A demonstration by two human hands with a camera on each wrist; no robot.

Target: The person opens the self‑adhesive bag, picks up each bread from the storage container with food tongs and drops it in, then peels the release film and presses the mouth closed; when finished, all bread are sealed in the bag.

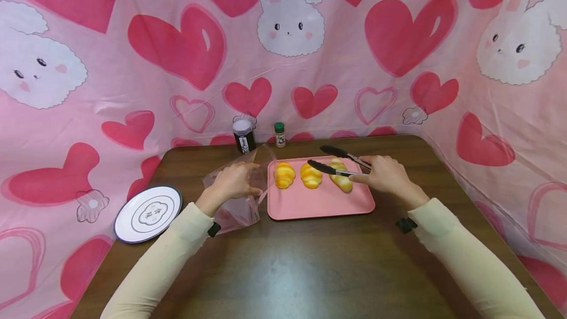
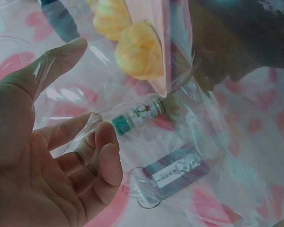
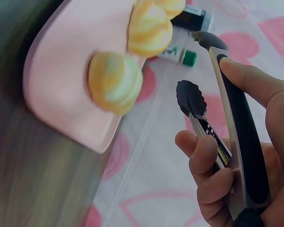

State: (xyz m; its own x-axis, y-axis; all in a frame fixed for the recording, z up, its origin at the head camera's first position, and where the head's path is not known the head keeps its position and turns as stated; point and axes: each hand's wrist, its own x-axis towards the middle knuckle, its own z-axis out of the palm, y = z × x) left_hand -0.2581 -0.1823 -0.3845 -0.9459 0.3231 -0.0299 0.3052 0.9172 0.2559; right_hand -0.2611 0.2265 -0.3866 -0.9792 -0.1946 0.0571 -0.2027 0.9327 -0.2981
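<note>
My left hand (image 1: 232, 181) holds a clear plastic bag (image 1: 239, 215) at the tray's left edge, its film stretched between thumb and fingers in the left wrist view. My right hand (image 1: 390, 175) grips black-tipped metal tongs (image 3: 244, 137), thumb on one arm and fingers round the other. The tongs' arms are spread, with their tips over the tray's right back part. Three bread rolls lie in a row on the pink tray (image 1: 305, 206): a left roll (image 1: 284, 175), a middle roll (image 1: 311, 176) and a longer right roll (image 1: 342, 181), partly covered by a tongs arm.
A white plate (image 1: 148, 214) with a dark rim lies at the table's left edge. Behind the bag stands a dark jar (image 1: 244, 142) with a pale lid, and right of it a green-capped shaker (image 1: 279, 136). Patterned pink cloth (image 1: 288, 73) surrounds the wooden table (image 1: 283, 270).
</note>
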